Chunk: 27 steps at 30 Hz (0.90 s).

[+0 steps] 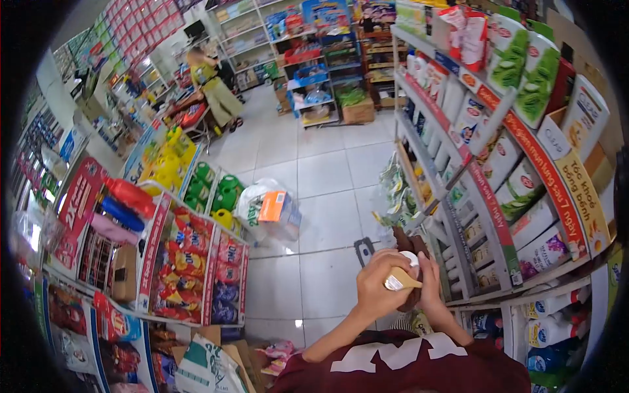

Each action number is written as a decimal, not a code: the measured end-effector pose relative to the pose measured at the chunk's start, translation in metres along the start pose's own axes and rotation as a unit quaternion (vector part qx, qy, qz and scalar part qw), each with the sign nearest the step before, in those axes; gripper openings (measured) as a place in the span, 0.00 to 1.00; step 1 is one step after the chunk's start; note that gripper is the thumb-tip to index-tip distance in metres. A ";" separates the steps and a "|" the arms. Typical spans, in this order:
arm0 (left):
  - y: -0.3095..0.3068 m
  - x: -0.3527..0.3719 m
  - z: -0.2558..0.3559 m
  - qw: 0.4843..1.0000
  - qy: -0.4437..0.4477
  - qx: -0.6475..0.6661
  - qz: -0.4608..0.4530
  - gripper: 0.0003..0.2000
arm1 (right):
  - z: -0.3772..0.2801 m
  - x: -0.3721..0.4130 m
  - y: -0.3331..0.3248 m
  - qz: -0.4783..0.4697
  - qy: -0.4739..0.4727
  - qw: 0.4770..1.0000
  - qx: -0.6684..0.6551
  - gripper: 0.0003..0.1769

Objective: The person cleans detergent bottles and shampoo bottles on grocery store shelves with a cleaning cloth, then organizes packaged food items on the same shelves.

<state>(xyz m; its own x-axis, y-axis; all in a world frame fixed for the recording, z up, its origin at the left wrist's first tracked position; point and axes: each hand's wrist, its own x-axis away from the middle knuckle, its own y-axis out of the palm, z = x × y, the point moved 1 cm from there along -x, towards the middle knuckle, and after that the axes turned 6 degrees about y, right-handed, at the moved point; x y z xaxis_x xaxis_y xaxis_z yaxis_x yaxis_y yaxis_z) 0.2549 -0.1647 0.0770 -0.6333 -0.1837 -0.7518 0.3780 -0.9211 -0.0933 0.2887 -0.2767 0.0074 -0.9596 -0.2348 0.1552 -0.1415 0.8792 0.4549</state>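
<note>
Evenly bright indoor light, overhead glare reflected on floor tiles [327, 177], soft shadows, shelving bent by fisheye distortion, corners blacked out, distant detail softened.

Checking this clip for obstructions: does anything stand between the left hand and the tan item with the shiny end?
Nothing visible does: the left hand is closed on the tan item, with the right hand close alongside. Their undersides are hidden.

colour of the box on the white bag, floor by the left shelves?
Orange and blue box; head view.
</note>
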 end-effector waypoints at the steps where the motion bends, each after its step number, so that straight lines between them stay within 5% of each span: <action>1: -0.010 0.000 0.008 1.000 0.017 0.005 -0.015 0.09 | 0.019 -0.001 0.000 -0.005 -0.028 0.999 0.015 0.18; 3: -0.028 0.002 0.018 1.000 0.021 0.002 -0.017 0.09 | 0.060 -0.009 -0.004 -0.028 -0.072 0.997 0.010 0.18; 6: -0.047 0.009 0.019 1.000 0.006 -0.003 0.016 0.09 | 0.129 -0.039 -0.035 0.023 0.006 0.996 0.089 0.20; 10: -0.066 0.026 0.005 0.999 -0.046 0.001 0.028 0.10 | 0.053 0.028 0.060 0.020 -0.072 0.997 0.033 0.22; 12: -0.076 0.026 0.005 0.999 -0.034 0.009 -0.028 0.10 | 0.031 0.038 0.082 -0.067 -0.238 0.967 0.066 0.23; 18: -0.092 0.024 0.014 0.999 0.006 0.036 -0.025 0.10 | 0.194 -0.033 -0.028 -0.016 0.026 0.998 -0.057 0.26; 20: -0.095 0.024 0.015 0.998 -0.016 0.062 0.013 0.10 | 0.127 -0.004 0.036 -0.044 0.097 0.967 -0.231 0.25; 23: -0.097 0.031 0.013 0.987 -0.080 0.108 0.084 0.10 | 0.129 -0.005 0.032 -0.087 -0.005 0.986 -0.144 0.26; 25: -0.099 0.028 0.017 0.975 -0.115 0.134 0.132 0.10 | 0.122 0.006 0.034 -0.086 0.082 0.907 -0.405 0.30; 27: -0.101 0.033 0.013 0.977 -0.116 0.162 0.077 0.11 | 0.127 0.006 0.024 -0.106 0.055 0.918 -0.379 0.32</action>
<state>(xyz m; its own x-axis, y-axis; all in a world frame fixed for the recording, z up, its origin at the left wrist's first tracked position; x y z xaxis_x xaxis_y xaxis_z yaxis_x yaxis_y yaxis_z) 0.1873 -0.0819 0.0705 -0.7359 -0.3670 -0.5689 0.2712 -0.9298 0.2490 0.2489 -0.2046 -0.0919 -0.8939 -0.4439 0.0618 -0.0718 0.2779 0.9579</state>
